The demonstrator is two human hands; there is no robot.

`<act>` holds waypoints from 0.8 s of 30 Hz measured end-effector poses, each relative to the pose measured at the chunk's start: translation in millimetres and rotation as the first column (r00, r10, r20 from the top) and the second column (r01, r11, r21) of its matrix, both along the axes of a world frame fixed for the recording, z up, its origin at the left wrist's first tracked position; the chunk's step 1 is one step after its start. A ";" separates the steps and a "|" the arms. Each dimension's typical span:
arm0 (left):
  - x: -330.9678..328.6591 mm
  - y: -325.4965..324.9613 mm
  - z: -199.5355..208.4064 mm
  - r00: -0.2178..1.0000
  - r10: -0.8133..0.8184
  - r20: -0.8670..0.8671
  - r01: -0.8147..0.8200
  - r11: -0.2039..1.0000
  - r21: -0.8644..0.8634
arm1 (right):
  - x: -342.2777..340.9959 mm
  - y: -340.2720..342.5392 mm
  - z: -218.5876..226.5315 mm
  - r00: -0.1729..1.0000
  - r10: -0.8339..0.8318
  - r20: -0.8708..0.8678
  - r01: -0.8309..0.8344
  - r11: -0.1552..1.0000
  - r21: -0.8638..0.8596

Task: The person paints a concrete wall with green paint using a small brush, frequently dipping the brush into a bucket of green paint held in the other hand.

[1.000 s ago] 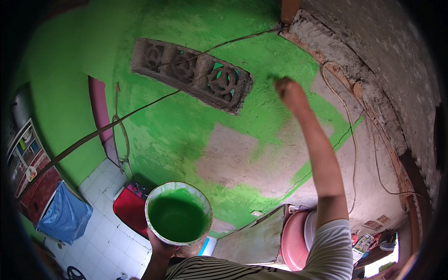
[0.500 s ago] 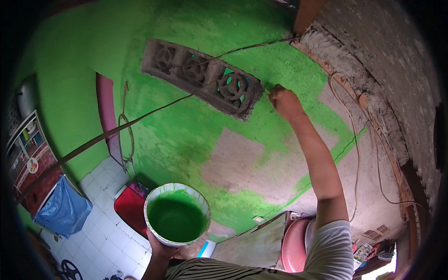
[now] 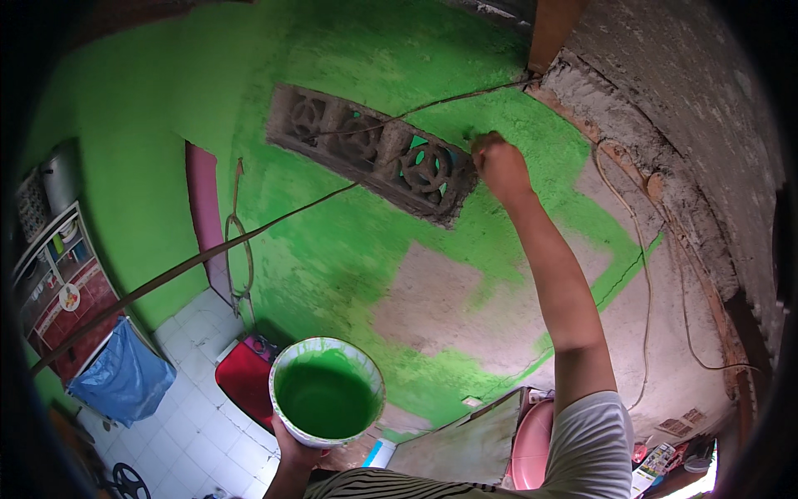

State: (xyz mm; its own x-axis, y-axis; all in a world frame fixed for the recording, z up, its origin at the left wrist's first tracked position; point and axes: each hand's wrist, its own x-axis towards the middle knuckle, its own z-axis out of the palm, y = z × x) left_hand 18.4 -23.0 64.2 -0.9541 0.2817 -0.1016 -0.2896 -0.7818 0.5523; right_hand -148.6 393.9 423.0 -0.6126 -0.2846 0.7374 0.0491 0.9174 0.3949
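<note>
My left hand (image 3: 295,445) grips a white bucket (image 3: 376,363) low on its side. Inside is green paint (image 3: 324,397), with streaks of it down the inner wall. My right arm is stretched up to the wall, and my right hand (image 3: 504,170) is closed on a paintbrush (image 3: 471,135). Only the brush's blurred dark end shows; my fingers hide the rest. That end is at the green-painted wall (image 3: 532,133), just above the right end of a grey concrete vent block (image 3: 386,150). Lower down, bare pinkish patches (image 3: 424,287) show between the green areas.
A dark strap (image 3: 191,259) and a thin cord cross in front of the wall. Cables (image 3: 636,224) hang at the right. Below are a pink basin (image 3: 532,445), a grey panel (image 3: 457,445) and a red object (image 3: 245,378). A cabinet with a blue bag (image 3: 125,374) stands left.
My right hand has moved slightly up along the wall, from beside the vent block's right end to above it. The view has shifted a little; the bucket is still in my left hand.
</note>
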 end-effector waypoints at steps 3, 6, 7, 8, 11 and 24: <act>0.1 3.7 -6.3 0.992 0.010 -0.129 -0.027 0.991 -0.128 | -12.0 3.8 10.2 0.957 0.178 -0.227 -0.243 0.921 -0.304; 0.5 8.5 -4.2 0.977 0.012 -0.211 -0.061 0.972 -0.226 | -19.9 24.1 -1.1 0.921 0.191 -0.339 -0.368 0.709 -0.602; 0.3 9.1 -4.1 0.972 -0.016 -0.234 -0.045 0.966 -0.253 | -16.8 36.7 -3.4 0.906 0.174 -0.387 -0.410 0.593 -0.693; -2.6 6.9 -7.2 0.972 -0.012 -0.233 -0.050 0.965 -0.258 | -12.7 44.3 -5.3 0.905 0.177 -0.387 -0.413 0.587 -0.697; -8.8 2.2 -12.6 0.968 -0.196 0.159 0.135 0.934 0.330 | 20.8 70.4 -7.1 0.880 -0.030 -0.474 -0.282 0.769 -0.573; -7.8 6.0 -10.3 1.000 -0.015 -0.001 0.015 0.999 0.041 | 74.3 57.5 -59.4 0.965 -0.257 -0.046 0.259 0.964 0.065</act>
